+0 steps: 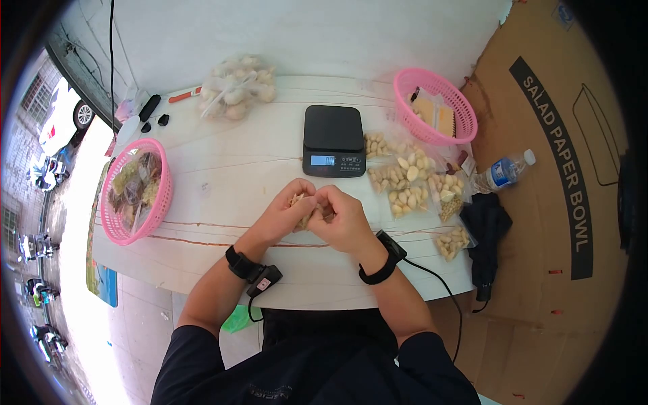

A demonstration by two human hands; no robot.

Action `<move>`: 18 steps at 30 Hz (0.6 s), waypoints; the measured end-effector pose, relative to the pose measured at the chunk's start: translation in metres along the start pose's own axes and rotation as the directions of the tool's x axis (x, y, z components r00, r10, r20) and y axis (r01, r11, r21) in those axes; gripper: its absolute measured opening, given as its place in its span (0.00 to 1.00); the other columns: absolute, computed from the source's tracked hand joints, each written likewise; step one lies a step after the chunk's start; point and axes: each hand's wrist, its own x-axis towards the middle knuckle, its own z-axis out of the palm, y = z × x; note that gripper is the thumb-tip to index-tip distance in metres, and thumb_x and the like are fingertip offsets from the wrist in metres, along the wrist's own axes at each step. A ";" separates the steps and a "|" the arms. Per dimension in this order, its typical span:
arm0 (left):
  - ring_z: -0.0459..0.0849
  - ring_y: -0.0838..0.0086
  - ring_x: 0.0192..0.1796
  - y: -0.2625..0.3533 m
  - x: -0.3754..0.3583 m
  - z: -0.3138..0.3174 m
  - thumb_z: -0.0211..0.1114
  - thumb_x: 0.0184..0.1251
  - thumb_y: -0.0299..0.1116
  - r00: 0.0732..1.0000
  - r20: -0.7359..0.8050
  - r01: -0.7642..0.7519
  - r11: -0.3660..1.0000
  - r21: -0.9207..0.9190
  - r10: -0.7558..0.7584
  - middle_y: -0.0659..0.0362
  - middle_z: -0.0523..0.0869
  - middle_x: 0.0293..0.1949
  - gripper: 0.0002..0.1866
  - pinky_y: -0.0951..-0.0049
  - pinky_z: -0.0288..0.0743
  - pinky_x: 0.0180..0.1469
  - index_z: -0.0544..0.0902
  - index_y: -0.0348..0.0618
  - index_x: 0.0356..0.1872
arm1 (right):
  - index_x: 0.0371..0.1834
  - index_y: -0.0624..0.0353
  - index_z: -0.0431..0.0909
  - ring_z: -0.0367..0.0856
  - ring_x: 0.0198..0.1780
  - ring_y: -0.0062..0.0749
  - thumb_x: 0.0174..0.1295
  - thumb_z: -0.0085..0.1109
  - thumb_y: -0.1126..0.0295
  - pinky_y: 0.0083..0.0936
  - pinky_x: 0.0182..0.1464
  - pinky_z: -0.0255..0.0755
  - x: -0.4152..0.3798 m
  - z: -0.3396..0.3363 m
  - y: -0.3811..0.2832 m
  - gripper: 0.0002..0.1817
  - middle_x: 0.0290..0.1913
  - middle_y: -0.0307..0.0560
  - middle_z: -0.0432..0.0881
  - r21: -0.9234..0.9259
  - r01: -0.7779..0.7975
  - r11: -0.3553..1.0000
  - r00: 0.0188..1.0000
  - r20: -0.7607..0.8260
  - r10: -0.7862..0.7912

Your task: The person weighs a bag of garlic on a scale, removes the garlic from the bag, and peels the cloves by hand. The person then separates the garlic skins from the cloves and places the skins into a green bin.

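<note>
Both hands' grip (312, 210), small packet (302, 209) between

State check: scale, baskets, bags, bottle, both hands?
scale: on, display lit
left basket: filled with packets
right basket: holds a packet
big bag: closed, full
small bags: filled, lying flat
bottle: capped, on its side
left hand, right hand: closed on small bag

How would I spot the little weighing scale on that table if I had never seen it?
Start at the white table and look just beyond the left hand and right hand, which meet over a small packet. The scale sits there in the middle, between two pink baskets. It is the only flat black square, with a small lit blue display on its near edge.
</note>
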 end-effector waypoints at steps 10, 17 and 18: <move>0.70 0.87 0.27 0.000 0.000 0.000 0.51 0.77 0.35 1.000 0.014 -0.004 0.999 -0.037 0.004 0.65 0.77 0.32 0.07 0.84 0.62 0.23 0.71 0.45 0.47 | 0.39 0.65 0.74 0.79 0.31 0.16 0.59 0.61 0.76 0.18 0.33 0.75 0.001 0.001 0.001 0.08 0.31 0.41 0.81 0.000 -0.027 1.000 1.000 0.016 0.027; 0.67 0.87 0.25 0.000 0.001 0.003 0.51 0.77 0.33 1.000 -0.007 -0.006 0.997 -0.074 0.005 0.65 0.75 0.30 0.05 0.83 0.59 0.23 0.70 0.47 0.48 | 0.38 0.64 0.73 0.77 0.26 0.18 0.59 0.62 0.74 0.20 0.30 0.73 0.000 0.006 0.004 0.09 0.26 0.42 0.79 0.047 0.006 0.999 0.999 -0.052 -0.004; 0.67 0.87 0.25 0.000 0.000 0.002 0.51 0.77 0.33 1.000 -0.007 -0.005 0.997 -0.074 0.004 0.65 0.75 0.30 0.05 0.83 0.59 0.23 0.70 0.47 0.48 | 0.39 0.64 0.74 0.76 0.26 0.17 0.59 0.61 0.75 0.20 0.30 0.73 0.001 0.004 0.009 0.08 0.26 0.42 0.79 0.043 -0.017 0.999 0.999 -0.044 0.019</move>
